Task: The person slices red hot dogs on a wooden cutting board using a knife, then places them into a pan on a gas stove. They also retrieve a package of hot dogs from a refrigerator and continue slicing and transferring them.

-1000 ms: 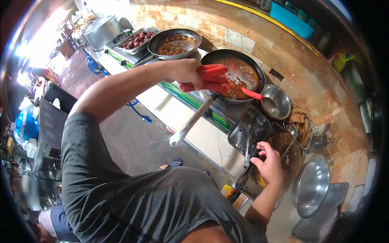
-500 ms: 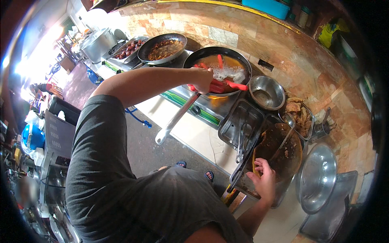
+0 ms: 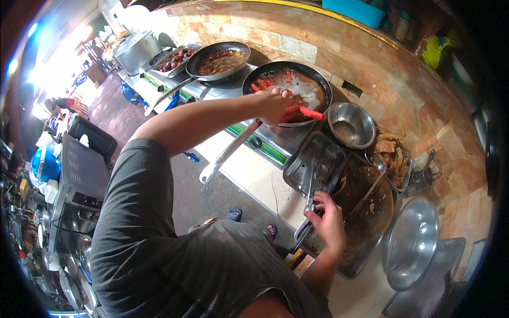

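Note:
My left hand [image 3: 273, 105] is over the near rim of a black frying pan [image 3: 254, 74] with bubbling, foamy liquid. Its fingers are closed around red sausages [image 3: 312, 113], which stick out to the right; part of the bunch is hidden by the hand. More red sausages lie in the liquid. My right hand [image 3: 326, 216], fingers curved and apart, is at the ends of metal tongs [image 3: 313, 186]. The tongs rest across a dark rectangular metal tray [image 3: 297, 172]. Whether the fingertips touch them I cannot tell.
A steel bowl [image 3: 350, 123] stands right of the pan. Beside it are a tray of browned food [image 3: 389, 146], a dark round pan [image 3: 371, 212] with a ladle, and a large metal basin [image 3: 413, 244]. Another frying pan [image 3: 220, 59] sits left. A long pan handle [image 3: 228, 153] juts over the counter.
My right hand has moved left from the dark round pan's edge to the tongs. My left hand has shifted slightly right over the frying pan, where the foam has spread.

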`<state>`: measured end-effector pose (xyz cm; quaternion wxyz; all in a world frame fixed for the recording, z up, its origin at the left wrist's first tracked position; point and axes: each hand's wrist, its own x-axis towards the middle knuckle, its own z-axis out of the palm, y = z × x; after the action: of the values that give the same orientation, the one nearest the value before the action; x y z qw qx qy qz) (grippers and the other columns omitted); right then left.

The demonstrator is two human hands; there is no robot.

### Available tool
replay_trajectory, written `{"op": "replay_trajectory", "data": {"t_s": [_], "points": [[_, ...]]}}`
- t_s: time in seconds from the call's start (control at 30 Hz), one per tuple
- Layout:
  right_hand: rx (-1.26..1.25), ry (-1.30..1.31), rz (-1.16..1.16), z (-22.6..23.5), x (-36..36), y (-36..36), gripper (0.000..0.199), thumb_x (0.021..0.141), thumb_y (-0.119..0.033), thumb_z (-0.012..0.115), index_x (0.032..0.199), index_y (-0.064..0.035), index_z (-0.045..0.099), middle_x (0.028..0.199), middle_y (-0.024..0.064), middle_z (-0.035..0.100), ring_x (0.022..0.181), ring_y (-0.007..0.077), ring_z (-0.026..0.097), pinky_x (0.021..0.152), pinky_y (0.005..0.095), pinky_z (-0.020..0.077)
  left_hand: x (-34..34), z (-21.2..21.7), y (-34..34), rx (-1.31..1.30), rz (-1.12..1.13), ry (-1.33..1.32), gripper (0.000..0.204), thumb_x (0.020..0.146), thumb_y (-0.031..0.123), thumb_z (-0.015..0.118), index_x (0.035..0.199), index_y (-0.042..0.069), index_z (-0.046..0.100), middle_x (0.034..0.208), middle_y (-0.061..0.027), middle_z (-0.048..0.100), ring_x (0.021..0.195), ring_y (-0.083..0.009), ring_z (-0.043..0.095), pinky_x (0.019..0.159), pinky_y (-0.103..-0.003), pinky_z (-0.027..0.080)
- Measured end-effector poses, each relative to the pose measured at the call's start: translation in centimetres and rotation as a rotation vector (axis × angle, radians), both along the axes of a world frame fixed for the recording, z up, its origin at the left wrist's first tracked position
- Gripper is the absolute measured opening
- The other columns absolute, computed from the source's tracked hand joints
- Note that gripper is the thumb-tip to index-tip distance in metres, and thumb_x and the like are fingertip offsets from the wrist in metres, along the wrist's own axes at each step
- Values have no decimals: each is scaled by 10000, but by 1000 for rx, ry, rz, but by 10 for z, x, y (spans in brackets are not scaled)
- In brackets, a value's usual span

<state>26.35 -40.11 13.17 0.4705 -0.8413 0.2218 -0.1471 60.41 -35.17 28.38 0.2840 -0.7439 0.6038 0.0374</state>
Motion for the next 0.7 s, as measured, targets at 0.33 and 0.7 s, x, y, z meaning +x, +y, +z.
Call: {"op": "replay_trajectory", "data": {"t_s": [0.33, 0.7], "points": [[-317, -235, -213, -6, 141, -37, 964, 890, -485, 700, 1559, 18, 223, 1636, 261, 173, 1523, 426, 157, 1201, 543, 226, 27, 76, 168, -1118, 329, 532, 529, 898, 67, 687, 1363, 42, 435, 1175, -214, 652, 1049, -311, 672, 897, -410, 543], [-421, -300, -571, 27, 90, -1, 759, 911, -334, 726, 1488, 13, 376, 1602, 246, 292, 1485, 404, 285, 1203, 476, 265, 121, -262, 554, -931, 1433, 123, 336, 876, 89, 503, 1154, -99, 492, 1105, -386, 631, 1103, -501, 624, 893, -548, 500]]}}
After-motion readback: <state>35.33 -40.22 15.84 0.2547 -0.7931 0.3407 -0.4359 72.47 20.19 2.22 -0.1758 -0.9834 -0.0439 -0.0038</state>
